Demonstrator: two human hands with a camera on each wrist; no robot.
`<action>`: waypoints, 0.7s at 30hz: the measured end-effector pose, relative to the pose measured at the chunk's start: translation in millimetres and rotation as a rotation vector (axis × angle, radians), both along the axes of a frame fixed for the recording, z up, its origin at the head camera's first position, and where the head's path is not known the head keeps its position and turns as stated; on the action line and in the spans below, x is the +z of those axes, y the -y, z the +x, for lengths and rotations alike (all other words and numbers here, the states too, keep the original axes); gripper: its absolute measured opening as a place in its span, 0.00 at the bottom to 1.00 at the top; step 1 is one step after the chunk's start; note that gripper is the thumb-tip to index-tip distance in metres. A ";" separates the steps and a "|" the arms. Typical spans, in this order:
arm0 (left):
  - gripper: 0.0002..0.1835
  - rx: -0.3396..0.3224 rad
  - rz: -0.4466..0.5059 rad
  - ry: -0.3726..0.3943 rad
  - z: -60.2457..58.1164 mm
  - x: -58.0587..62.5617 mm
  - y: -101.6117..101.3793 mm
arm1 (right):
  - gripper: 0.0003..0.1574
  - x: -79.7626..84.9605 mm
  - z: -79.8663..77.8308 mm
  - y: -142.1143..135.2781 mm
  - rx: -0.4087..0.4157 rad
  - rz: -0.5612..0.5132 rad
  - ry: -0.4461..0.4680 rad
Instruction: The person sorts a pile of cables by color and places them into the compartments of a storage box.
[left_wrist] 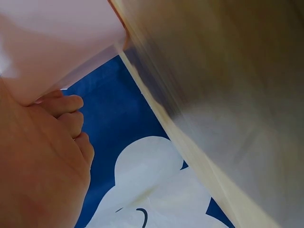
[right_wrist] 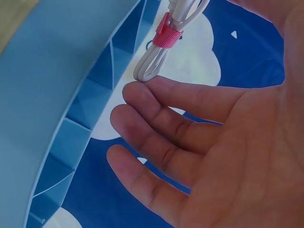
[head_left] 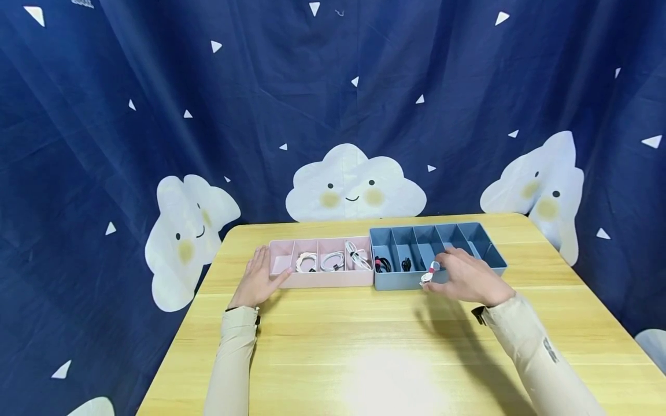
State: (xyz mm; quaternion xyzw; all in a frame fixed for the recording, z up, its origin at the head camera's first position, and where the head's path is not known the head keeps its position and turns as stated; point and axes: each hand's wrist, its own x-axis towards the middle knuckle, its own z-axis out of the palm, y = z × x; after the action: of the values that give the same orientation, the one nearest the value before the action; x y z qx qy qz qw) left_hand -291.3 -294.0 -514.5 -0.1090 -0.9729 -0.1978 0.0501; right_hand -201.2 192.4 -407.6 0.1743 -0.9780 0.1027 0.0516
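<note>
My right hand (head_left: 470,276) is held over the front wall of the blue divided box (head_left: 400,282). It pinches a bundled white cable (head_left: 428,276), tied with a pinkish-red strap (right_wrist: 167,34) that shows clearly in the right wrist view. The bundle hangs just before the middle compartment; its lower loop meets a fingertip, and the other fingers are spread. At the left end of the pink divided box (head_left: 322,281), my left hand (head_left: 256,282) rests against the side, its fingers fairly straight and the thumb near the front corner.
Inside the pink box lie coiled white cables (head_left: 306,262), one per compartment, with the leftmost compartment bare. Black cables (head_left: 383,264) sit in the blue box's two left compartments. Both boxes stand side by side on a wooden table (head_left: 322,346), before a dark blue cloud-print curtain (head_left: 260,104).
</note>
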 end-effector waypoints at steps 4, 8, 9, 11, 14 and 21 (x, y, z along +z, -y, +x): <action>0.56 0.001 -0.010 -0.003 -0.9 -0.9 0.4 | 0.34 4.0 -4.5 6.2 0.007 0.003 0.002; 0.57 0.002 -0.024 -0.006 -1.4 -0.2 0.8 | 0.33 7.6 -10.0 14.2 0.019 0.004 0.003; 0.57 0.001 -0.027 -0.009 -1.5 0.1 0.9 | 0.33 8.6 -11.5 16.2 0.028 0.004 0.004; 0.57 0.001 -0.024 -0.013 -1.1 0.9 0.7 | 0.35 10.6 -14.5 19.9 0.034 0.011 0.009; 0.56 -0.002 -0.016 -0.020 -0.6 1.2 0.4 | 0.35 14.2 -18.5 24.8 0.047 0.010 0.008; 0.58 0.008 -0.027 -0.015 -1.1 -1.2 0.3 | 0.29 22.3 -27.3 35.0 0.044 0.008 0.015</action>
State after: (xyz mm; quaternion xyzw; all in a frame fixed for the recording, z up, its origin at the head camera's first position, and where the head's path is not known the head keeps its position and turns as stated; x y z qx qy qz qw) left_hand -292.3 -294.3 -515.7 -0.1074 -0.9754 -0.1838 0.0567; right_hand -228.5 157.4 -385.3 0.1951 -0.9747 0.1012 0.0413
